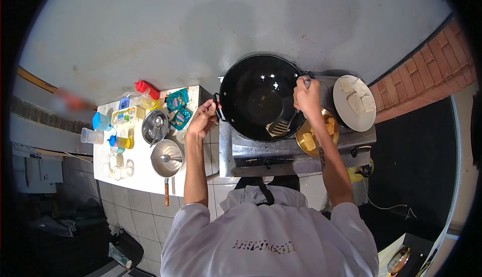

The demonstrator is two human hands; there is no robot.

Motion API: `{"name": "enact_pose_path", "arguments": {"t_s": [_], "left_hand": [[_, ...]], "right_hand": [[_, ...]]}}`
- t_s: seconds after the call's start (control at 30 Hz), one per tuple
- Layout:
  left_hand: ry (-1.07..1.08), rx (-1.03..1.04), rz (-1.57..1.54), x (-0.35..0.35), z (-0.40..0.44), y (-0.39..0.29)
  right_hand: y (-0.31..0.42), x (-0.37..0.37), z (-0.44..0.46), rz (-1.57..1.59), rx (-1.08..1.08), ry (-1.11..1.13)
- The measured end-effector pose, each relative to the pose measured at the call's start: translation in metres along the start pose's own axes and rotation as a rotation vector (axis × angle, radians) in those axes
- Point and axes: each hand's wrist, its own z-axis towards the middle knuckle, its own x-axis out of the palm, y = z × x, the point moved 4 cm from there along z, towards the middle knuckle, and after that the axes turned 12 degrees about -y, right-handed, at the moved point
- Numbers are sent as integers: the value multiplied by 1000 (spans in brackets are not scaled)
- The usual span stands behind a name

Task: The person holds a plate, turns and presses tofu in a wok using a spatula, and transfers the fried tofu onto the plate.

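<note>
At center left of the frame, your left hand (pixel 203 119) grasps the left handle (pixel 219 108), evidently to steady the wok (pixel 248 88), which sits at frame center over the stove (pixel 241 151). The slotted spatula (pixel 282 125) dips into the wok's lower right; glare and dark metal make it hard to confirm whether its blade touches the pale piece (pixel 272 131) there. Your right hand (pixel 307 96) is closed around the spatula handle, high up, presumably to keep your fingers clear of the pan.

Surroundings: at left, the white table (pixel 135 171) carries a steel bowl (pixel 149 128), a saucepan (pixel 161 151) and teal packets (pixel 179 119). Right of center, your right forearm obstructs the gold bowl (pixel 302 147) of yellow pieces (pixel 310 141). At upper right, the white plate (pixel 356 125) holds pale slabs (pixel 356 103), apparently within your right-hand reach.
</note>
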Motion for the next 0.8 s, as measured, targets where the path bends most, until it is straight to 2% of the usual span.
{"name": "enact_pose_path", "arguments": {"t_s": [0.17, 0.27, 0.5, 0.67, 0.77, 0.8], "left_hand": [[78, -120, -94, 2, -6, -6], [121, -91, -61, 2, -5, -8], [52, -214, -43, 3, -6, -11], [93, -184, -65, 1, 2, -2], [30, -138, -44, 0, 5, 1], [35, -143, -44, -1, 6, 4]], "right_hand": [[-4, 3, 3, -28, -35, -3], [-1, 4, 4, -43, -18, 16], [5, 7, -1, -6, -29, -2], [1, 5, 2, -62, -60, -9], [-9, 4, 8, -81, -65, -30], [-16, 5, 12, -90, -148, -46]]}}
